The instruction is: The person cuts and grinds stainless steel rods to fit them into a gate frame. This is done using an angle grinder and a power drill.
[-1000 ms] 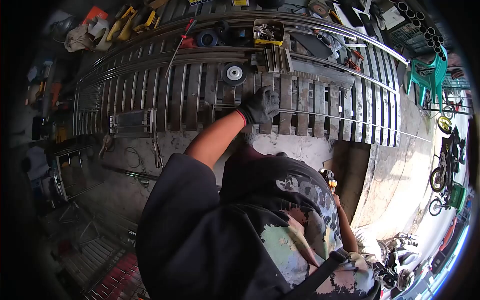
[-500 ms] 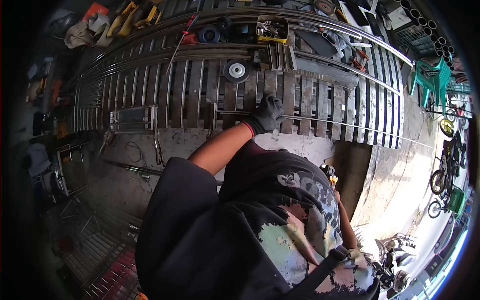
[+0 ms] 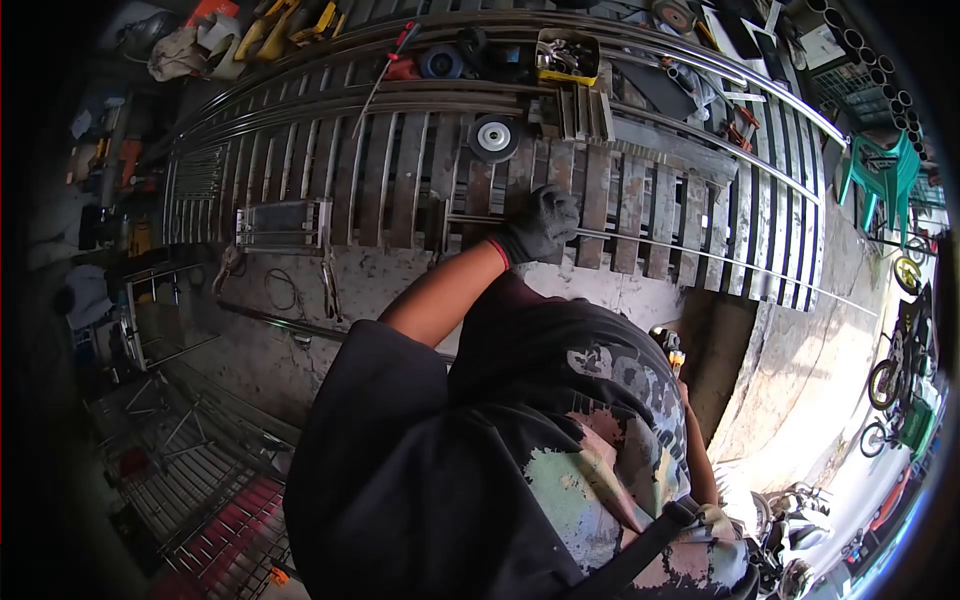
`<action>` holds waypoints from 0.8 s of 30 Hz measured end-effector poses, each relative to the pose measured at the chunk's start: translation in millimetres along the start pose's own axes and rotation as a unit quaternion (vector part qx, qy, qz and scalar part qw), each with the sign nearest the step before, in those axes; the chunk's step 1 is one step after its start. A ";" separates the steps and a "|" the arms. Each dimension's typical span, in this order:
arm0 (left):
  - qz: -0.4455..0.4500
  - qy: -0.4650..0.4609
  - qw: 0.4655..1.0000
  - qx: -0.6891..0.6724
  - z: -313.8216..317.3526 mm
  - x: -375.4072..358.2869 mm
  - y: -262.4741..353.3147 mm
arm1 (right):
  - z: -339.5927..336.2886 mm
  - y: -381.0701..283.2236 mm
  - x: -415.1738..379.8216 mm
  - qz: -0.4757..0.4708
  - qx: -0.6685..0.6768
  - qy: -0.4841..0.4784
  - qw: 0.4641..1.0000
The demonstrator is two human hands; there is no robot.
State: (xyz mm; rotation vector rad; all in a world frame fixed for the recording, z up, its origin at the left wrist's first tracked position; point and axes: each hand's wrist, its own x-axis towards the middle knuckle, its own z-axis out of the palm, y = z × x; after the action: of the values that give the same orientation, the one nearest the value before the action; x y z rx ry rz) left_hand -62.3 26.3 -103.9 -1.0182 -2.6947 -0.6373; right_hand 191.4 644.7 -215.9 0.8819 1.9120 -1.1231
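My left hand (image 3: 545,222), in a dark glove with a red cuff edge, is closed around a long thin metal rod (image 3: 690,252) lying across the near side of a slatted metal bench (image 3: 405,180). The rod runs out past the bench's right end. A grinding wheel (image 3: 494,137) with a pale hub lies just beyond this hand. Low on the right, my right hand (image 3: 684,388) is mostly hidden behind my shirt. A tool with yellow and dark parts (image 3: 675,350) shows right at it, its kind unclear.
Metal bars (image 3: 570,115), a yellow bin of small parts (image 3: 567,57) and a red-handled screwdriver (image 3: 385,75) lie farther back on the bench. A small metal frame (image 3: 283,228) sits at its left. Beyond the right end stand a green chair (image 3: 880,180) and bicycles (image 3: 885,360).
The view has shifted and turned slightly, so the bench and its contents appear farther right. My left hand keeps its hold on the rod. The right arm looks nearly unchanged.
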 end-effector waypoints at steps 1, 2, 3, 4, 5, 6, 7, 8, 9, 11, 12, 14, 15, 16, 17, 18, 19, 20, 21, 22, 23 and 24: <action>0.000 -0.007 1.000 -0.031 -1.7 0.4 -2.1 | -1.2 -1.2 -4.2 0.006 0.014 -0.012 1.000; -0.014 -0.007 0.998 -0.063 -1.7 0.6 -3.3 | -3.1 -1.9 -9.3 0.012 0.029 -0.022 0.999; -0.027 -0.006 0.995 -0.095 6.8 -2.0 -6.5 | -3.2 -8.9 -20.2 0.004 0.021 -0.020 1.000; -0.038 -0.005 0.991 -0.129 17.3 -4.6 -8.9 | 0.0 -26.0 -41.1 -0.002 0.014 -0.016 1.000; -0.021 0.058 0.991 -0.117 27.1 -9.5 -11.8 | 3.4 -43.5 -64.0 -0.008 0.008 -0.008 1.000; -0.041 0.051 0.993 -0.100 16.8 -7.8 -6.0 | 8.2 -64.5 -89.2 -0.011 0.072 -0.014 0.997; -0.059 0.045 0.994 -0.084 2.3 -6.3 2.6 | 4.8 -73.9 -101.0 -0.006 0.058 -0.002 0.998; -0.044 0.055 0.997 -0.040 -3.6 -8.0 6.7 | 2.6 -92.0 -119.3 0.000 0.071 -0.003 0.997; -0.030 0.065 0.997 0.005 -10.0 -12.2 10.9 | -1.9 -113.9 -140.9 0.006 0.085 -0.007 0.996; -0.098 0.001 0.994 0.056 -29.6 -22.7 24.4 | -19.1 -147.5 -177.3 -0.014 0.192 -0.066 0.979; -0.146 0.026 0.987 0.066 -38.6 -24.5 31.8 | -24.7 -168.5 -197.7 -0.046 0.225 -0.069 0.971; -0.221 0.057 0.969 0.097 -56.5 -21.4 42.3 | -50.3 -176.0 -205.6 -0.062 0.322 -0.115 0.938; -0.249 0.063 0.959 0.119 -67.7 -19.5 46.3 | -50.4 -209.7 -230.9 -0.089 0.327 -0.091 0.937; -0.277 0.069 0.948 0.142 -74.8 -19.0 49.9 | -60.7 -212.8 -231.1 -0.106 0.300 -0.067 0.946; -0.280 0.062 0.946 0.148 -78.1 -18.2 53.6 | -71.6 -214.6 -229.2 -0.124 0.272 -0.043 0.953; -0.284 0.058 0.944 0.156 -81.1 -15.8 56.6 | -76.0 -220.4 -227.5 -0.158 0.288 -0.041 0.944; -0.289 0.053 0.942 0.164 -84.5 -13.6 58.6 | -83.4 -224.2 -226.6 -0.183 0.293 -0.045 0.938; -0.279 0.044 0.944 0.168 -87.9 -12.0 61.0 | -86.4 -229.2 -224.6 -0.201 0.299 -0.016 0.933; -0.276 0.044 0.947 0.157 -88.3 -11.4 64.1 | -88.6 -237.7 -223.6 -0.219 0.305 0.011 0.927; -0.275 0.046 0.949 0.148 -86.5 -11.5 67.0 | -91.3 -246.7 -222.6 -0.263 0.312 0.001 0.913; -0.277 0.047 0.949 0.141 -85.4 -13.2 70.0 | -93.2 -255.5 -222.3 -0.307 0.318 -0.012 0.897; -0.269 0.064 0.953 0.125 -87.4 -14.9 74.6 | -93.7 -266.0 -222.0 -0.350 0.324 -0.031 0.878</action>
State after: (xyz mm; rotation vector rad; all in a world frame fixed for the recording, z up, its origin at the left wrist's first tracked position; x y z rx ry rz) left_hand 0.7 27.8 -6.7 -0.1665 -2.8391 -0.4013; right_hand 55.5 586.1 111.1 0.4388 1.8561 -2.2861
